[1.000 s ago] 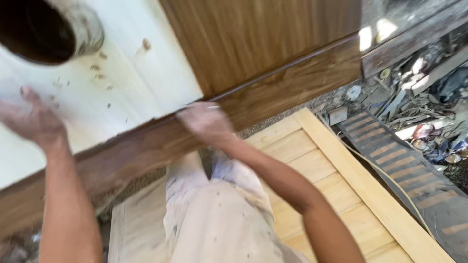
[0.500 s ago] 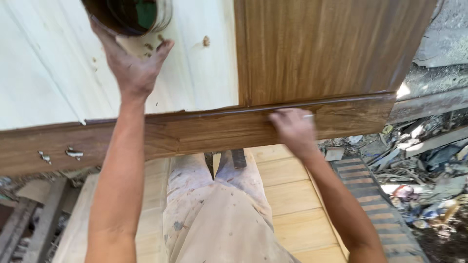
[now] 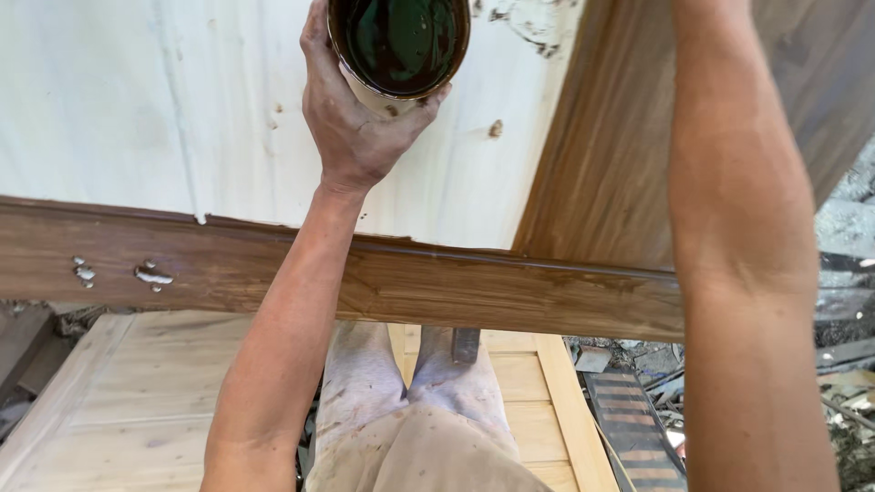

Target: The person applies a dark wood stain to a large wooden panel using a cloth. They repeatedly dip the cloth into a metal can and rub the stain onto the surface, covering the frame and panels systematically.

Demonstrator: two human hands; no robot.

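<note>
Staining the wooden panel (image 3: 182,118) looks to be the step in hand, and in the head view, the only one you have, your left hand (image 3: 351,128) is wrapped around a round tin of dark stain (image 3: 399,41), fingers curled under its rim at the top of the picture, just above the pale, unstained part of the board. Your right arm (image 3: 738,228) runs up past the top edge, so the right hand is out of sight and I cannot tell whether it is wide, narrow or holding anything. Judging from how things lie, the work is partway: the right section of the panel (image 3: 620,137) and the cross rail (image 3: 437,282) along its near edge already carry a brown coat, while the large left area is bare, with a few drips and smears near the tin. My guess is that the next move calls for keeping the tin level, since the liquid sits close to the rim, and for bringing colour up to the clean line where brown meets pale. Two small pale blobs (image 3: 150,273) sit on the rail at left. Below the rail you stand on a light plank floor (image 3: 137,401), your trousers (image 3: 428,428) speckled; scrap and debris (image 3: 838,401) lie off to the right.
</note>
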